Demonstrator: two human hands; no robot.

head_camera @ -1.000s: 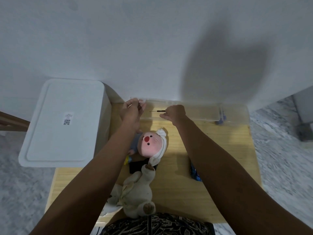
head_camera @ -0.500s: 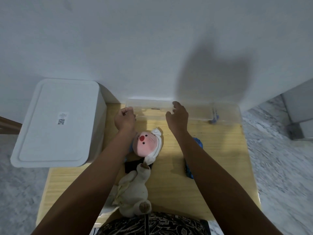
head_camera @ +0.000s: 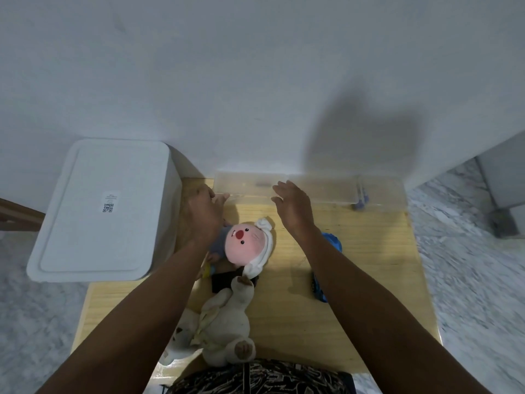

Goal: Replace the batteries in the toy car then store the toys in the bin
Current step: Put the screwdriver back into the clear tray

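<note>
Honestly, sized up from biggest to smallest, as I judged each would handle:

Bin [head_camera: 96, 209]: white and lidded, it stood on the floor to my left, hard against the wooden table [head_camera: 369, 294]. It looked rigid and bulky; I reckoned the lid wanted lifting by its rim, with both hands.

Clear box [head_camera: 321, 189]: it lay along the table's far edge by the wall, thin, stiff and probably slick. A dark slim tool showed faintly inside; I could not tell which kind.

Cream plush [head_camera: 227, 328]: it lay nearest me, soft and light, safe to squeeze anywhere on the body.

Pink-faced plush [head_camera: 250, 243]: it sat just past the cream one, equally soft; the head offered the easiest hold.

Toy car [head_camera: 329, 245]: blue, on the table, mostly hidden under my right forearm. Likely hard, light plastic, best taken by its sides.

Left hand [head_camera: 203, 214]: it rested at the box's near left corner, fingers loosely bent; whether they pinched anything I could not tell.

Right hand [head_camera: 292, 206]: fingers spread and relaxed over the box's front edge, holding nothing.
</note>
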